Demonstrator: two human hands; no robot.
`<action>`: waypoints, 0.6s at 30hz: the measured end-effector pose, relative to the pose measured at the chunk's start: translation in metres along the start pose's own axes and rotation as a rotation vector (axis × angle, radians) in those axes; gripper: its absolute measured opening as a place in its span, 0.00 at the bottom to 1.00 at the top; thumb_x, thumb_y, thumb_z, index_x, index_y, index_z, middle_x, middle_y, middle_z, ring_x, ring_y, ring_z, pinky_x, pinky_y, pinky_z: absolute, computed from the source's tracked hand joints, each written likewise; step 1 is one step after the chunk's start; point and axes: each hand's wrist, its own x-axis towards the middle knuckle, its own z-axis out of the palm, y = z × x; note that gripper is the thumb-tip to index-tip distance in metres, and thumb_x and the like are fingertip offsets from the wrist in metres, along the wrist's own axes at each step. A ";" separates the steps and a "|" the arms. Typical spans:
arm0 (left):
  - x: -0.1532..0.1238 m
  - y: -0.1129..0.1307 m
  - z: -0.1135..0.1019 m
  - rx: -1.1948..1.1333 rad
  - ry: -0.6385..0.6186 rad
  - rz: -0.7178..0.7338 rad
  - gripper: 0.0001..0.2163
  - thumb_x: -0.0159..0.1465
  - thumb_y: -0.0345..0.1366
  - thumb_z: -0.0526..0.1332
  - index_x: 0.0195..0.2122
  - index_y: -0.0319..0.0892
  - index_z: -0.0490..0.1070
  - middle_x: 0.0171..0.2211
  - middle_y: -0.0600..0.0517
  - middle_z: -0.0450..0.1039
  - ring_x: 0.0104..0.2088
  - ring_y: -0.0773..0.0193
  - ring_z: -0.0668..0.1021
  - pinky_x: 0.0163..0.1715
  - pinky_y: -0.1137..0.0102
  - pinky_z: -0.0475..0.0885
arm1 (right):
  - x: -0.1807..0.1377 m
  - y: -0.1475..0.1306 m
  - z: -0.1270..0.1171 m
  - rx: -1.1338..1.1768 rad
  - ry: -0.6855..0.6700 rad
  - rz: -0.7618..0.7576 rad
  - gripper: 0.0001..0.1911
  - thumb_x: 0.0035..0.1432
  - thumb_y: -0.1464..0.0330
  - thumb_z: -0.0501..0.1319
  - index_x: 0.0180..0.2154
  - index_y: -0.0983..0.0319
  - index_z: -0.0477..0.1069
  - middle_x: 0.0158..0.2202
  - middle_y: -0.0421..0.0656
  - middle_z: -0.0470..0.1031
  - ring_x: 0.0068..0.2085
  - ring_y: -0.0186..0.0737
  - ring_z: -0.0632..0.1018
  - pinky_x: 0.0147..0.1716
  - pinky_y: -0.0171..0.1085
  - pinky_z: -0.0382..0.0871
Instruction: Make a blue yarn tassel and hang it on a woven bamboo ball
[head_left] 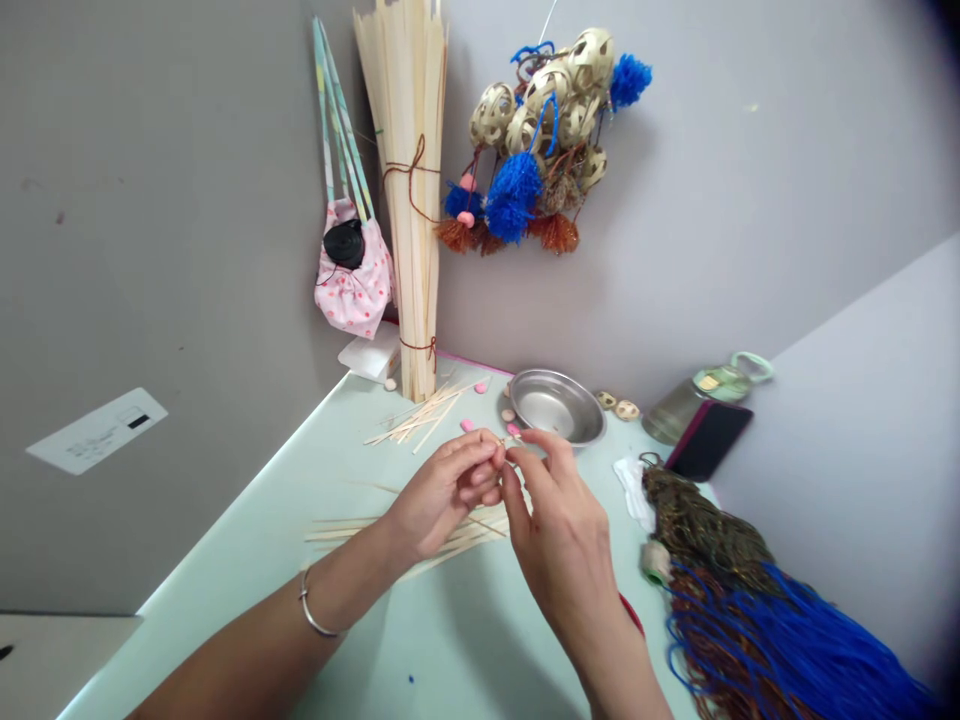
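My left hand is closed in a pinch over the pale green table, its fingertips on something small that I cannot make out. Against those fingertips, my right hand curls its thumb and fingers inward; what they pinch, if anything, is mostly hidden. Thin pale bamboo strips lie flat on the table beneath both hands. A second pile of short bamboo strips rests farther back. Just beyond my fingers stands a metal bowl, with small pink pieces scattered near it.
A tied bundle of bamboo slats leans at the back wall, beside a hanging pink dotted pouch. Woven balls with blue tassels hang above. At right are a green bottle, a phone, a thread spool and blue yarn.
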 end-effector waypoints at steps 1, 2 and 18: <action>0.000 0.001 -0.001 0.063 0.002 0.025 0.11 0.65 0.37 0.57 0.27 0.39 0.66 0.20 0.60 0.49 0.19 0.74 0.53 0.25 0.76 0.59 | 0.000 -0.001 -0.003 0.043 -0.011 0.008 0.08 0.66 0.70 0.55 0.41 0.61 0.73 0.51 0.52 0.70 0.37 0.41 0.76 0.34 0.40 0.71; 0.000 0.002 -0.003 0.132 0.007 0.051 0.11 0.65 0.38 0.57 0.27 0.39 0.65 0.19 0.60 0.49 0.20 0.74 0.53 0.26 0.75 0.59 | 0.001 -0.002 -0.007 0.107 -0.018 0.017 0.08 0.65 0.70 0.56 0.39 0.60 0.73 0.51 0.50 0.70 0.38 0.41 0.76 0.36 0.40 0.70; -0.007 0.012 -0.007 0.866 -0.277 0.057 0.07 0.64 0.36 0.58 0.29 0.41 0.69 0.28 0.54 0.68 0.30 0.67 0.68 0.31 0.72 0.63 | 0.001 -0.011 -0.052 0.913 -0.372 0.261 0.12 0.68 0.66 0.51 0.32 0.60 0.66 0.31 0.42 0.70 0.34 0.38 0.72 0.34 0.35 0.67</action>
